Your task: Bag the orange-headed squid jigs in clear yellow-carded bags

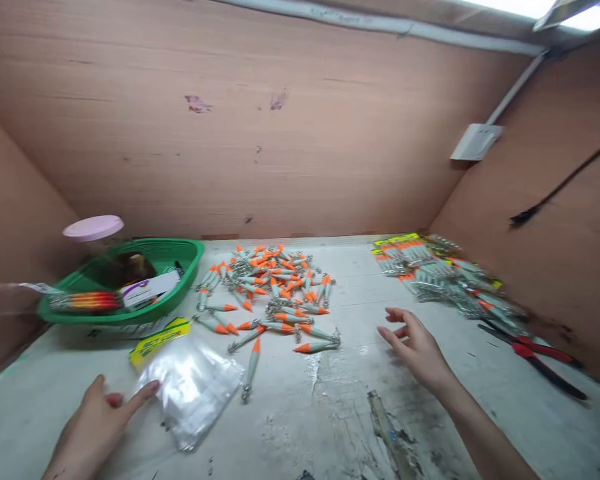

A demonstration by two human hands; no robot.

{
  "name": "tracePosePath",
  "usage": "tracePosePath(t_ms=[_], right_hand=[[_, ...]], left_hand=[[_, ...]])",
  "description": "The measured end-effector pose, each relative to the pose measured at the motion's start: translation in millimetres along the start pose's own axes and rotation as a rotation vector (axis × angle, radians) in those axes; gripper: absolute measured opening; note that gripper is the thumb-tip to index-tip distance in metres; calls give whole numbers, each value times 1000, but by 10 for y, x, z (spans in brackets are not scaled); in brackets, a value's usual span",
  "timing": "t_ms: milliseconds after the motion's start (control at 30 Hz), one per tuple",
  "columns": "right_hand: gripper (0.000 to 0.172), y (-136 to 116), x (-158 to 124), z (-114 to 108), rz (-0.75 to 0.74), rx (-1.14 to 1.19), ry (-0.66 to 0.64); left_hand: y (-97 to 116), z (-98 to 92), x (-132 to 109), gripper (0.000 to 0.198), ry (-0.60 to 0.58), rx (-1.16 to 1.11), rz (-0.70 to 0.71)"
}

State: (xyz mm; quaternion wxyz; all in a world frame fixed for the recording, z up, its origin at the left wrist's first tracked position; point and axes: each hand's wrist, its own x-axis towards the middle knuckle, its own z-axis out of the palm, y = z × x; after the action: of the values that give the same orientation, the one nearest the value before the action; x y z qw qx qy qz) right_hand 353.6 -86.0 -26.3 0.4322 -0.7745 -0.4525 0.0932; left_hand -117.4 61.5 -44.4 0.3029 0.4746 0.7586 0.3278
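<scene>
My left hand [97,417] lies low on the worn white table [305,427], fingers apart, its fingertip touching the edge of a stack of clear plastic bags [193,387] with a yellow header card [160,339]. My right hand [415,348] hovers open over the table, fingers spread, holding nothing, a little right of a pile of grey lures with orange tips [270,293]. One lure [251,370] lies apart beside the bags.
A green basket [180,293] at the left holds packets and a small box; a pink-lidded jar [94,229] stands behind it. Packed lures [445,277] lie at the right with red-handled pliers [535,357]. Brown board walls enclose the bench.
</scene>
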Motion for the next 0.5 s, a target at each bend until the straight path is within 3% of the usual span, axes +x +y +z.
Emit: tracePosePath(t_ms=[33,133,233,300,400,467,500], right_hand=[[43,-43,-139,57,-24,32,-48],[33,-242,-462,168,-88,77,-122],[25,-561,-722,318,-139,178,-279],[25,-805,-881,466,-112,352,-487],[54,-1096,-1050,690,52,648,-689],[68,-1200,-1098,785,158,774,-687],[67,-1226,-1108,810,198,814,-678]], left_hand=[[76,-76,-74,46,56,11,13],[328,-213,-392,33,12,-65,-9],[577,-144,-790,39,-37,-504,-39],[724,-6,-1039,42,-191,-700,-54],[876,223,-1301,43,-437,-806,-125],[913,338,-1385,43,-524,-841,-160],[913,381,-1406,43,-546,-849,-165]])
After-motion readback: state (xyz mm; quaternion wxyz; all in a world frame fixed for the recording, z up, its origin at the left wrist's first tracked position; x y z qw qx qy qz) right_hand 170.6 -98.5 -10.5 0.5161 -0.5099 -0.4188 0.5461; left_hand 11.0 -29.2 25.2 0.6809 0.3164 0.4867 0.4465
